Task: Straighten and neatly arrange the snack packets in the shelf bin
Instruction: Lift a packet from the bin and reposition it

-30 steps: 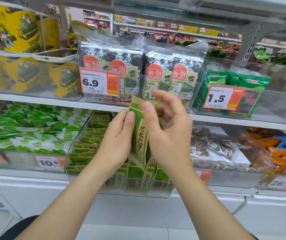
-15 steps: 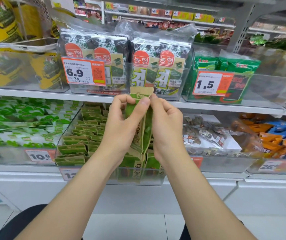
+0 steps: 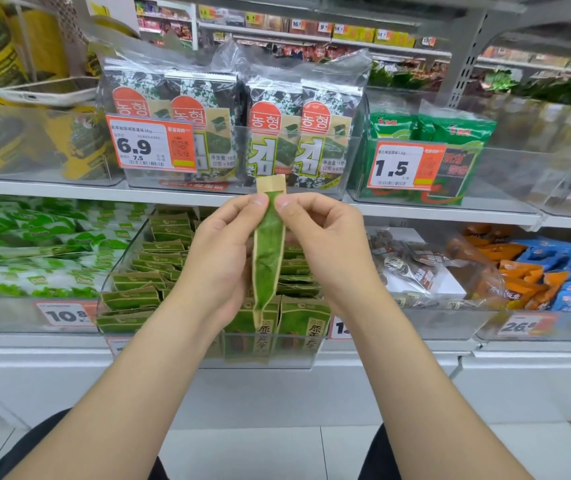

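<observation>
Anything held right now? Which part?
Yes: one green packet, held upright over the bin. Left hand and right hand both pinch it near its top edge, fingertips on opposite sides.

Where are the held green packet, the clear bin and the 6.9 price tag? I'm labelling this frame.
held green packet (image 3: 268, 252), head view, middle of its side.
clear bin (image 3: 270, 355), head view, front wall.
6.9 price tag (image 3: 138, 145), head view, printed digits.

One head-worn wide-angle view looks forward and down, close to the shelf bin.

Open-topped clear bin, green packets packed throughout; overhead shelf edge close, perhaps little clearance.
</observation>
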Tool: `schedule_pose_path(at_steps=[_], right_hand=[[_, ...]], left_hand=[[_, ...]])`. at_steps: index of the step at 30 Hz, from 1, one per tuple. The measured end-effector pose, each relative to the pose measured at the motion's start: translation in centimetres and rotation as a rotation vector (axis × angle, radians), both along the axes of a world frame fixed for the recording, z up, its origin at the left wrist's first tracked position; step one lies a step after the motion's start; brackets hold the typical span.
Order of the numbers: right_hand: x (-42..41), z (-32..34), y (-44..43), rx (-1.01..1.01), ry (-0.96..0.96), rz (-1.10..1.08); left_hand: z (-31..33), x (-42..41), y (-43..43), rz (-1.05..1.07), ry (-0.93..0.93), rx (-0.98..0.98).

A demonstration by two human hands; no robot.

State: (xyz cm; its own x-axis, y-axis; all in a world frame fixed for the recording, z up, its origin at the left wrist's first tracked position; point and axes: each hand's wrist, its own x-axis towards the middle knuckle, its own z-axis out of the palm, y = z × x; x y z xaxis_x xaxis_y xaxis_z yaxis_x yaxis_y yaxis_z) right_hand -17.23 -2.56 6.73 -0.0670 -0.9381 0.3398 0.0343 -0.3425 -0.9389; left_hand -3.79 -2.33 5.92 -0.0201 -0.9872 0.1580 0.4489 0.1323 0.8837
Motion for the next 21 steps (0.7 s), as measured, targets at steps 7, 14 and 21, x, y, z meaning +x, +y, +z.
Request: schedule_pose_path(at_steps=[7, 14, 21], right_hand=[[-0.6, 0.6, 1.0, 0.232, 0.295, 0.159], [-0.2, 1.0, 2.5, 0.284, 0.396, 0.256], [0.4, 0.6, 3.9, 0.091, 0.188, -0.031]], left_hand=[[-0.1, 0.9, 0.3, -0.001, 0.007, 0.111], [0.6, 2.0, 1.5, -0.011, 0.057, 0.151], [1.2, 3.5, 3.5, -0.136, -0.241, 0.03]])
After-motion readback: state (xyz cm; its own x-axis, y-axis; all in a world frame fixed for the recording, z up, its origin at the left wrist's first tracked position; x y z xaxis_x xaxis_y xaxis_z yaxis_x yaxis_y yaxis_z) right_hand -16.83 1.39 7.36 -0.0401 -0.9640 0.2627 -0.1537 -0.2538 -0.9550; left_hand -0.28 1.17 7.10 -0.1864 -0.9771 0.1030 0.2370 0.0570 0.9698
